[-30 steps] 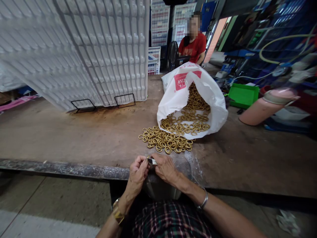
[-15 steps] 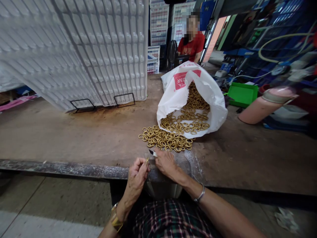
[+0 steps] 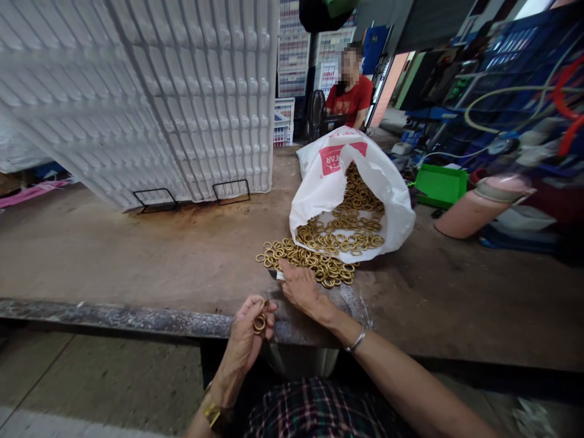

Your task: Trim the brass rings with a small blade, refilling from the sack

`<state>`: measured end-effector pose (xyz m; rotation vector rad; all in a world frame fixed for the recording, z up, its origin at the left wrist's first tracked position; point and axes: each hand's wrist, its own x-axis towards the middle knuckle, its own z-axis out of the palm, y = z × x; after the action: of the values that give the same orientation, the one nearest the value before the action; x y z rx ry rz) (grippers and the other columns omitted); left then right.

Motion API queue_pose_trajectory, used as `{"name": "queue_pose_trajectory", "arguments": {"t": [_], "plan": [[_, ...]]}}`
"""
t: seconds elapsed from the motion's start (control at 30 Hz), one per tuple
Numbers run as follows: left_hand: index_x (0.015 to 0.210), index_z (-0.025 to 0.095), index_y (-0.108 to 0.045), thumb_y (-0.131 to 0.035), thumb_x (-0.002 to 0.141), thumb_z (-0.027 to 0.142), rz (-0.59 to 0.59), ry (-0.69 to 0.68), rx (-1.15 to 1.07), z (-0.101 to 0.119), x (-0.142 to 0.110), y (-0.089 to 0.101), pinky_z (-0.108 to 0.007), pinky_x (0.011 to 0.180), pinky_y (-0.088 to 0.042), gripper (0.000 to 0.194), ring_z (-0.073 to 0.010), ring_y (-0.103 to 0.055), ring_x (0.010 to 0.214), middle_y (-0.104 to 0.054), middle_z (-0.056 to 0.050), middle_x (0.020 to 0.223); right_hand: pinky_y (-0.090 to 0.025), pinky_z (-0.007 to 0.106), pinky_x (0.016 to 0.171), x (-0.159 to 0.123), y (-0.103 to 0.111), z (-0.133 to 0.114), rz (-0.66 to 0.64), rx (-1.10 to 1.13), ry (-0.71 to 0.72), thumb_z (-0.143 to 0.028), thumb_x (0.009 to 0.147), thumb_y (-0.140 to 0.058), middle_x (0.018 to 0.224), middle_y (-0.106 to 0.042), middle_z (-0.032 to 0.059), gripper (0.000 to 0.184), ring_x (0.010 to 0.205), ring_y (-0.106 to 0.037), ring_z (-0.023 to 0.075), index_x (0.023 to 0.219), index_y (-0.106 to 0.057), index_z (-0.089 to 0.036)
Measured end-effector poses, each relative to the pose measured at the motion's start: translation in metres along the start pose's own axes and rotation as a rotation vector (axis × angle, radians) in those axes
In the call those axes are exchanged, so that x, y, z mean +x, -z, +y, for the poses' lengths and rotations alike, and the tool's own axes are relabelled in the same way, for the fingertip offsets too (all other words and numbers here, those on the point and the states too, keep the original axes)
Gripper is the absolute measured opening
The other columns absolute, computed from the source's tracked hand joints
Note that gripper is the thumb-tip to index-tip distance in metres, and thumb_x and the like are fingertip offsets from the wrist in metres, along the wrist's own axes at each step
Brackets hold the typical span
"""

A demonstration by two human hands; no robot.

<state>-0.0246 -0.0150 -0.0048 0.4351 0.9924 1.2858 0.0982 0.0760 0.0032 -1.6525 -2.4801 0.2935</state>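
Note:
Over the table's front edge, my left hand (image 3: 253,325) is closed on a few gold-coloured rings (image 3: 259,324), one of them showing below the fingers. My right hand (image 3: 301,289) grips a small knife (image 3: 277,275) with a dark pointed blade and a whitish part by the fingers, the blade pointing left. That hand is at the near edge of a heap of loose rings (image 3: 314,258); whether a fingertip touches a ring I cannot tell. Behind the heap a white plastic bag (image 3: 392,182) lies on its side, its mouth facing me, with many more rings inside.
White moulded plastic trays (image 3: 201,103) stand upright at the left, by black wire holders (image 3: 155,199). On the right are a green tray (image 3: 441,185) and a pink bottle (image 3: 479,207). Someone in a red shirt (image 3: 358,97) sits beyond the wooden table (image 3: 137,261).
My right hand has moved up to the ring heap, still with the knife. My left hand has turned and sits slightly lower, so a ring in it now shows. The view has tilted up slightly.

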Motion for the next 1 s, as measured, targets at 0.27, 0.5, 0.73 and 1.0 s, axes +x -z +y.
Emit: {"name": "queue_pose_trajectory", "arguments": {"t": [0.27, 0.5, 0.73, 1.0], "plan": [[0.071, 0.013, -0.057, -0.071, 0.063, 0.025, 0.022, 0.105, -0.266, 0.005, 0.003, 0.013, -0.017, 0.045, -0.038, 0.020, -0.0085, -0.054, 0.058, -0.059, -0.001, 0.070, -0.038, 0.027, 0.061, 0.009, -0.007, -0.005, -0.030, -0.081, 0.015, -0.010, 0.080, -0.041, 0.084, -0.067, 0.0111, 0.024, 0.075, -0.064, 0.0212, 0.094, -0.057, -0.017], [0.072, 0.014, -0.054, -0.074, 0.062, 0.028, 0.067, 0.069, -0.182, 0.006, 0.007, 0.007, -0.016, 0.043, -0.039, 0.027, -0.0096, -0.056, 0.058, -0.059, 0.000, 0.068, -0.032, 0.023, 0.060, -0.003, -0.011, 0.009, 0.092, 0.241, 0.025, -0.014, 0.077, -0.044, 0.076, -0.063, 0.0028, 0.020, 0.067, -0.055, 0.0140, 0.091, -0.057, -0.020], [0.094, 0.017, -0.052, -0.071, 0.063, 0.042, 0.069, -0.122, 0.125, 0.002, 0.017, -0.007, -0.015, 0.037, -0.033, 0.044, -0.0074, -0.048, 0.047, -0.053, 0.004, 0.060, -0.030, 0.021, 0.053, -0.013, -0.002, 0.010, 0.071, 0.908, -0.005, -0.031, 0.082, -0.040, 0.057, -0.042, -0.0047, 0.023, 0.055, -0.037, 0.0097, 0.065, -0.047, -0.018], [0.075, 0.015, -0.056, -0.062, 0.069, 0.048, 0.097, -0.214, 0.410, -0.006, 0.025, -0.008, -0.016, 0.038, -0.026, 0.034, -0.0041, -0.035, 0.040, -0.044, 0.006, 0.052, -0.026, 0.021, 0.050, -0.024, 0.005, -0.001, -0.083, 1.069, -0.005, -0.033, 0.076, -0.045, 0.053, -0.037, -0.0063, 0.022, 0.052, -0.033, 0.0084, 0.061, -0.047, -0.018]]}}
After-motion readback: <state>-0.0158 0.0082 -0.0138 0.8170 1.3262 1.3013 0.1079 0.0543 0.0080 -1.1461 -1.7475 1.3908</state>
